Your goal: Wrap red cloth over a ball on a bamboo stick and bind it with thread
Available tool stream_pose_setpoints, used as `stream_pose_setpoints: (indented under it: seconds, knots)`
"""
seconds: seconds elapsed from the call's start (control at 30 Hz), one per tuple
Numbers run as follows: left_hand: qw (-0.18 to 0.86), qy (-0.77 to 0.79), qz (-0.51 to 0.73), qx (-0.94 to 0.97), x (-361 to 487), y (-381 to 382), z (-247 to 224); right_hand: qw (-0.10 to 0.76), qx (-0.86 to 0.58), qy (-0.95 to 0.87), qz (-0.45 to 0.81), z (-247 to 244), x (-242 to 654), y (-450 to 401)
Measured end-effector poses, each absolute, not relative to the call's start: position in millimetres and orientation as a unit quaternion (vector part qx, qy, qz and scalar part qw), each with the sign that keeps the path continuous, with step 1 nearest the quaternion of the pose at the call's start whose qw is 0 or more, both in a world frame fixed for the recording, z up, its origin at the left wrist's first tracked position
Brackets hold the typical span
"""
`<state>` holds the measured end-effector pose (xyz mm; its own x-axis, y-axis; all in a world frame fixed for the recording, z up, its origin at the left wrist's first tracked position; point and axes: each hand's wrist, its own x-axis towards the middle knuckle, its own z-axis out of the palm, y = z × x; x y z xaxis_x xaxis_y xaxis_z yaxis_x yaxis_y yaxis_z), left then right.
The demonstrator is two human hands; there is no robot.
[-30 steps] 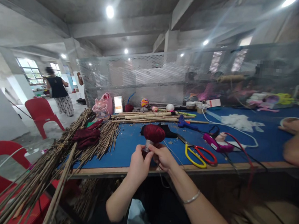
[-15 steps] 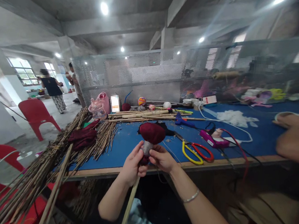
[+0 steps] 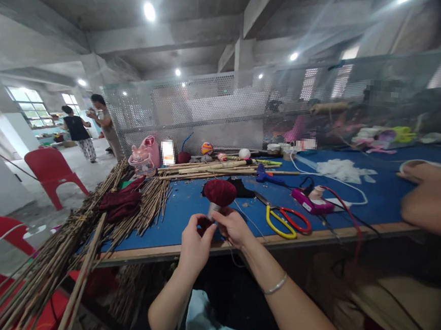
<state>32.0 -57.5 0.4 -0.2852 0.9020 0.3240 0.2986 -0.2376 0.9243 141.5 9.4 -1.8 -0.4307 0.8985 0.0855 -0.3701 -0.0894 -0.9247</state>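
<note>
A mallet with a padded, dark red cloth head [image 3: 220,192] stands up between my hands at the table's front edge. Grey wrapping circles its neck just under the head. My left hand [image 3: 196,238] is closed around the gathered cloth below that wrapping. From the other side, my right hand [image 3: 234,227] pinches the neck with thumb and fingers. A thin cord [image 3: 234,257] hangs beneath my right hand. The mallet's stick is hidden now. Behind the head lies a black cloth [image 3: 241,188], with yellow-and-red-handled scissors [image 3: 282,222] to its right.
Bundled thin sticks [image 3: 65,244] and a dark red cloth [image 3: 121,204] lie at left. Pale rods [image 3: 212,167], a blue glue gun [image 3: 268,176] and a purple box [image 3: 311,201] lie farther back. Another person's arm [image 3: 427,196] rests at right. Red chairs [image 3: 52,172] stand left.
The mallet head has tilted and dropped slightly, and its stick no longer shows. My left hand has turned and shifted down the neck. A person at far left has come more into view.
</note>
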Motion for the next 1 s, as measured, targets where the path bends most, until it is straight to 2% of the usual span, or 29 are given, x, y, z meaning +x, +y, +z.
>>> stream_pose_setpoints:
  seconds: [0.1,0.3,0.37,0.53,0.8,1.0]
  knots:
    - [0.332,0.517,0.593,0.52,29,-53,-7,0.461,-0.261,-0.505,0.682,-2,142,9]
    - [0.573,0.394,0.575,0.431,23,-56,-2,0.433,-0.223,-0.534,0.691,-8,149,10]
    - [0.577,0.393,0.562,0.444,23,-57,3,0.43,-0.22,-0.544,0.687,-9,150,10]
    - [0.512,0.462,0.537,0.485,24,-51,11,0.429,-0.205,-0.556,0.682,-7,148,8]
    - [0.617,0.369,0.544,0.433,14,-41,5,0.413,-0.227,-0.56,0.681,-4,145,7]
    - [0.613,0.347,0.543,0.457,9,-44,1,0.391,-0.216,-0.594,0.669,-11,148,10]
